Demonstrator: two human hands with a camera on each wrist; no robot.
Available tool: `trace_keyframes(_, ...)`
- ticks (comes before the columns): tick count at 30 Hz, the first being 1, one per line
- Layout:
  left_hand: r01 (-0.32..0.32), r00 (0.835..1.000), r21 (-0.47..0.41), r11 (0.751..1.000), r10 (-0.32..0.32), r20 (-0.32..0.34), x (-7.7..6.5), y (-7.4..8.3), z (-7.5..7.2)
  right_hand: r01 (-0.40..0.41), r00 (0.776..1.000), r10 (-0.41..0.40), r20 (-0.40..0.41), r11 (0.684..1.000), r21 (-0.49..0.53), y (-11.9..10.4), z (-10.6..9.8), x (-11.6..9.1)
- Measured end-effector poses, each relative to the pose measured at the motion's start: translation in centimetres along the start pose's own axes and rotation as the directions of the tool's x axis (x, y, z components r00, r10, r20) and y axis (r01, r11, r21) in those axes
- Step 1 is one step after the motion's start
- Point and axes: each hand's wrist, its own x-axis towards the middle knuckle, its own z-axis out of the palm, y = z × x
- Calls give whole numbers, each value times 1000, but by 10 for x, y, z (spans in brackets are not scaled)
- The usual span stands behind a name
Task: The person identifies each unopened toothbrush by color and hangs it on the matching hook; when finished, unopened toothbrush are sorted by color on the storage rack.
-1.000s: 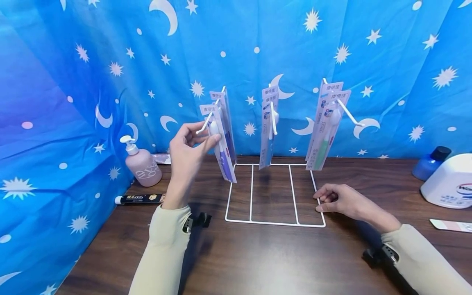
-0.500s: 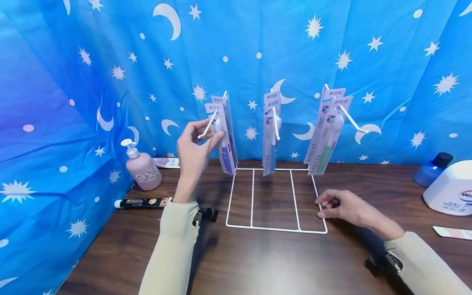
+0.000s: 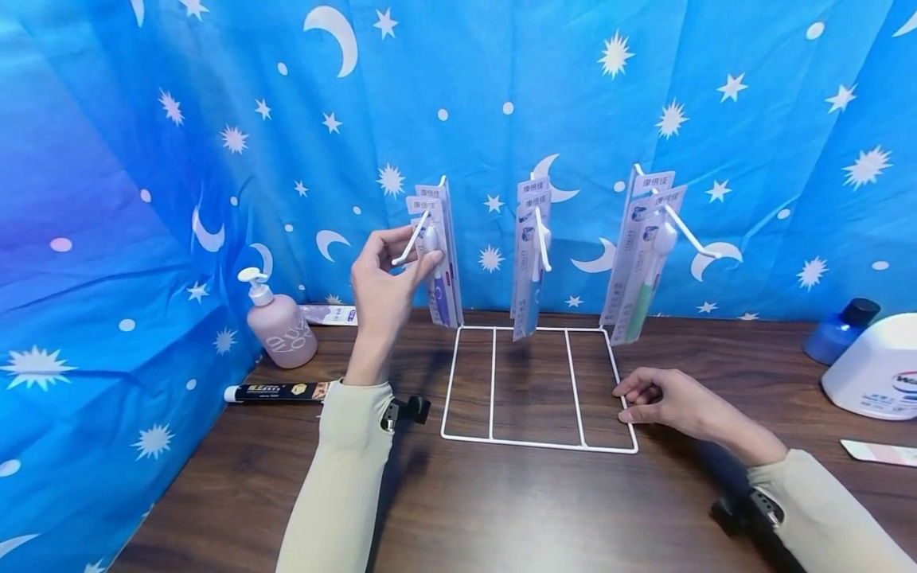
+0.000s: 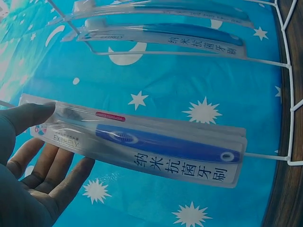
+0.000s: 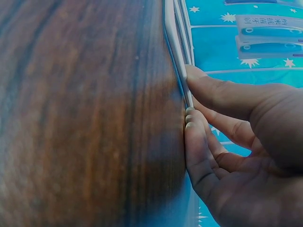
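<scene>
A white wire rack (image 3: 537, 444) stands on the table, with packaged toothbrushes hanging from its three hooks. At the left hook, my left hand (image 3: 383, 278) pinches the front purple toothbrush pack (image 3: 441, 296), thumb on one face and fingers behind. The left wrist view shows this toothbrush pack (image 4: 170, 149) lying close against another. Blue toothbrush packs (image 3: 530, 294) hang in the middle, and green-handled ones (image 3: 640, 306) on the right. My right hand (image 3: 666, 402) grips the right side wire of the rack's base between thumb and fingers, as the right wrist view confirms.
A pink pump bottle (image 3: 282, 333) and a black toothpaste tube (image 3: 282, 391) are on the left, with another tube (image 3: 329, 315) behind. To the right are a blue bottle (image 3: 840, 334), a white bottle (image 3: 877, 370) and a flat pale strip (image 3: 881, 452). A starry blue curtain (image 3: 458, 64) hangs behind.
My left hand has moved back and right, sliding the purple toothbrush pack along the hook towards the one behind, and it hangs straighter. My right hand keeps its grip on the rack.
</scene>
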Motion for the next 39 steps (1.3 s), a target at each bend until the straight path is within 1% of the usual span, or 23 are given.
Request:
trace_keyframes(6,-15,1000,-7,1000,15,-7,1,2,3,-5,1000,5,-9,999,-32,-2,-6,-1)
trace_keyframes(9,-18,1000,-7,1000,18,-11,2,3,4,-4,1000,4,-6,1000,-26,-3,-8,0)
trace_keyframes(17,-3,999,24,1000,4,-32,3,4,4,1,1000,-1,3,1000,-21,-1,-6,3)
trace_keyframes(20,11,1000,11,1000,-10,-27,3,4,4,-5,1000,5,5,1000,-24,-1,-6,3)
trace_keyframes(25,9,1000,-5,1000,-9,-10,3,5,5,-10,1000,10,-4,1000,-24,0,-7,2)
trace_keyframes(33,41,999,44,998,-41,-4,-5,4,0,-2,1000,2,9,1000,10,1,-2,-3)
trace_keyframes(39,51,998,76,996,-53,25,-7,5,-6,-13,1000,13,9,1000,-6,-2,-1,-6)
